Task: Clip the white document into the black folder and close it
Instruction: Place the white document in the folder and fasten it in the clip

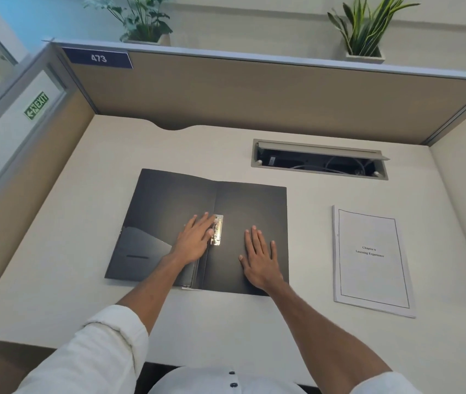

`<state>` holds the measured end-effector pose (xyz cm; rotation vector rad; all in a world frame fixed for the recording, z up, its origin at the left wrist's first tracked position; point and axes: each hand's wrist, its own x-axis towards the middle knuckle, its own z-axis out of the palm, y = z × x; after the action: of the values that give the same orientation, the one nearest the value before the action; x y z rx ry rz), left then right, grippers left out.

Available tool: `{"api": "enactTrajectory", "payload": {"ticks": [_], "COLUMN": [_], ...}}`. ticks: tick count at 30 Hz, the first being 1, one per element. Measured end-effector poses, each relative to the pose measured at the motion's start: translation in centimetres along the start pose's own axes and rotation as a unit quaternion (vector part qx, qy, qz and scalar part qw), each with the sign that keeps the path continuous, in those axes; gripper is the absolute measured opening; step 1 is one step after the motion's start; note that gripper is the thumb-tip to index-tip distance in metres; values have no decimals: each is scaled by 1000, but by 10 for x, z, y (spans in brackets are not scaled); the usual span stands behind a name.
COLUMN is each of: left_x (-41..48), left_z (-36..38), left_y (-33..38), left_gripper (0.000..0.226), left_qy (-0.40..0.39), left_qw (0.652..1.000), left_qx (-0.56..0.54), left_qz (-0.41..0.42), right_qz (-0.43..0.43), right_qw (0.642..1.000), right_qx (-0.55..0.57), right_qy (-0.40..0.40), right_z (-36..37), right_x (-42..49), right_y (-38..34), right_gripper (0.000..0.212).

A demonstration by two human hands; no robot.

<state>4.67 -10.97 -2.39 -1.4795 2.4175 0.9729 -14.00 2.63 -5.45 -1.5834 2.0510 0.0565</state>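
Black folder under two flat, empty hands

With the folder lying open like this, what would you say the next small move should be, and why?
Probably lift the metal clip open with the left hand, whose fingers already rest at it. The black folder lies open and flat, the right hand presses its right panel, and the white document sits apart on the desk, so the clip seemingly needs opening first.
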Motion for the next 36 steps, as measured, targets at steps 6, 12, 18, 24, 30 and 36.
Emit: {"api": "enactTrajectory", "payload": {"ticks": [6, 12, 18, 24, 30, 36], "left_x": [-13, -1, 27, 39, 44, 43], "left_z": [12, -4, -23, -24, -13, -7], "left_y": [3, 10, 22, 22, 12, 7], "left_gripper": [41, 31, 21, 42, 62, 65], "left_qy": [52, 113, 149, 128, 58, 36], "left_qw": [997, 993, 989, 980, 961, 966], "left_qx": [14, 11, 20, 149, 266, 250], "left_qz": [64, 42, 4, 20, 55, 53], "right_qz": [2, -1, -2, 0, 2, 2], "right_qw": [1000, 1000, 1000, 1000, 1000, 1000], "right_qx": [7, 11, 9, 11, 11, 4], "right_qy": [-1, -2, -2, 15, 22, 17], "right_z": [0, 1, 3, 8, 10, 8], "right_x": [1, 1, 4, 5, 7, 6], "right_y": [1, 2, 5, 5, 6, 5], "right_gripper": [72, 72, 72, 72, 72, 72]}}
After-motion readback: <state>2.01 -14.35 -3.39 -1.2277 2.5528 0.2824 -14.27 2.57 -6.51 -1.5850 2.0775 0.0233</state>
